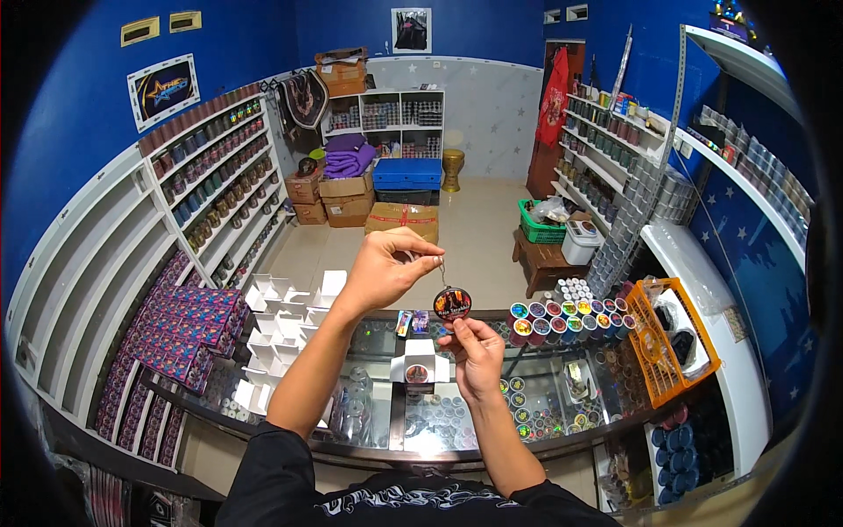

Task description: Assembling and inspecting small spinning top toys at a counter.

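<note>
The left hand [386,270] pinches a thin strand [443,270] at twelve o'clock from the round tag [452,303], the right hand [477,356] its rim at six, with the white box [420,349] at seven.

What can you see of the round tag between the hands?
The round tag is a glossy, dark disc, plastic-looking, with orange-red artwork and pale lettering. A thin, metallic-looking strand rises from its top edge to the left hand, which pinches it. The right hand grips the lower edge. It's upright above the glass counter, printed face toward the camera.
</note>
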### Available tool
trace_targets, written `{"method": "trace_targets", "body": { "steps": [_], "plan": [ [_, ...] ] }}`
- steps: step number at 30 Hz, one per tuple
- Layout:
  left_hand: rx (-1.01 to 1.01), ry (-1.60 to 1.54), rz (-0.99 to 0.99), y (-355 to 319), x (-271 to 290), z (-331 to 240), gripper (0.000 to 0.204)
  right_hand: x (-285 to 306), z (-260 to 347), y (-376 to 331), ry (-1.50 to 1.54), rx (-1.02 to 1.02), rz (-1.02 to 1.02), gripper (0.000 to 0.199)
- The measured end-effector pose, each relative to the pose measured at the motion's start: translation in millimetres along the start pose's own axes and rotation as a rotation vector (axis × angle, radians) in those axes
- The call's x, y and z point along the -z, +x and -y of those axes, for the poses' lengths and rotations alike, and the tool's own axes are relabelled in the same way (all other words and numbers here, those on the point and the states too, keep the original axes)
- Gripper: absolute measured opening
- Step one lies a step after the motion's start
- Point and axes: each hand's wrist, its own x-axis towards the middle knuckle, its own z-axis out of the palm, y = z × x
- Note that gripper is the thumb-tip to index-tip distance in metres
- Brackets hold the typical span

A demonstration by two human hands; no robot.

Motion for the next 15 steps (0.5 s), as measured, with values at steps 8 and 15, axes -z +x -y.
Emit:
{"method": "trace_targets", "body": {
  "steps": [8, 15],
  "plan": [
    [0.172, -0.145, 0.189, 16, 12, 1, 0.014, 0, -4, 2, 0.041, -0.017, -0.073, 0.009],
    [0.197, -0.173, 0.209, 27, 4, 14, 0.014, -9, -9, 3, 0.087, -0.004, -0.14, 0.01]
  ]
}}
